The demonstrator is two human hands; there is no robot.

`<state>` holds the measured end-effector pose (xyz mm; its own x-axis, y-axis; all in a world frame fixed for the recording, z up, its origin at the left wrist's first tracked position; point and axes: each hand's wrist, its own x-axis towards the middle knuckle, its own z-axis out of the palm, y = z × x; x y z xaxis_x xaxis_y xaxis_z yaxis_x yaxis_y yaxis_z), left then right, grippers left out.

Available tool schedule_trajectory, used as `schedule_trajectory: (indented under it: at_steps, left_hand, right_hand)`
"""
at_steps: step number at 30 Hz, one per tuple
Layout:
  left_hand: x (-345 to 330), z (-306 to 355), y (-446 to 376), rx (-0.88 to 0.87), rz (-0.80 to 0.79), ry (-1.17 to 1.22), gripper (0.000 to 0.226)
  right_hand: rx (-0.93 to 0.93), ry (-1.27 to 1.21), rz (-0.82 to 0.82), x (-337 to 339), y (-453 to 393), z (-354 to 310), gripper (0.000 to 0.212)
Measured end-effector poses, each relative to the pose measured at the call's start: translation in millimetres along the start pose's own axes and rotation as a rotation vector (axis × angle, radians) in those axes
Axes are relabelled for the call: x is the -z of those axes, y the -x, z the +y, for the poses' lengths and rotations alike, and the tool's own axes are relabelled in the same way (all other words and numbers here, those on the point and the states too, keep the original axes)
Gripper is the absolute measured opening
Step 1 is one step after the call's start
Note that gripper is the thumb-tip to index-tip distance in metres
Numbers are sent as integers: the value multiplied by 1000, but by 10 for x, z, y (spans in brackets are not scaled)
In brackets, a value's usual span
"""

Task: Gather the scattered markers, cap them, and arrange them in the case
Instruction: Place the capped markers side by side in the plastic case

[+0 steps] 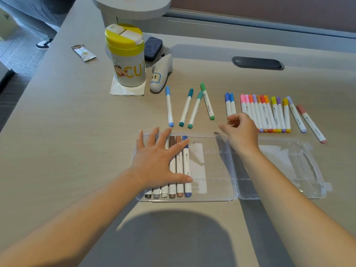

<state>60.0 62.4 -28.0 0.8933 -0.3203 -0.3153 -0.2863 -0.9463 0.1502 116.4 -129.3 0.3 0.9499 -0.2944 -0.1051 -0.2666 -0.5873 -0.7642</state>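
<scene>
**Markers: loading the case, row held in place**

Markers [265,114] that are not yet packed lie capped on the bench [77,132] beyond the clear plastic case [212,197]: four blue and green ones to the left, two blue ones at centre, and a fanned row of pink, orange, yellow and purple ones to the right. Six markers are already seated at the left end of the case tray [210,166]; the lid [289,162] lies open to the right.

The left hand [159,160] is spread flat, fingers straight, pressing the seated row [179,170]. The right hand [240,132] hovers above the tray's far edge, fingers loosely curled and holding nothing, close to the two blue markers [230,104].

For this step, the seated row should be kept pressed toward the left wall so it does not roll. The next marker is best gripped at mid-barrel and laid parallel, touching the dark blue marker [186,166], with its cap pointing away like the others.
</scene>
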Motion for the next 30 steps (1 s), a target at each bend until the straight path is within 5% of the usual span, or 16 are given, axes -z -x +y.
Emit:
schedule_trajectory:
  at_steps: [13,19,24,30]
  left_hand:
    - [-16,-9,-70,-11,36,1,93]
    - [-16,-11,-68,-15,35,11,92]
    - [2,-8,-59,-11,31,10,92]
    - [-7,-78,-39,-2,34,2,91]
  right_hand:
    - [-58,350,106,-136,-421,26,36]
    - [-131,209,85,-15,-406,-82,40]
    - [-136,-235,-116,93,-171,-199,52]
    - [-210,-346,-463,123,244,-277,7]
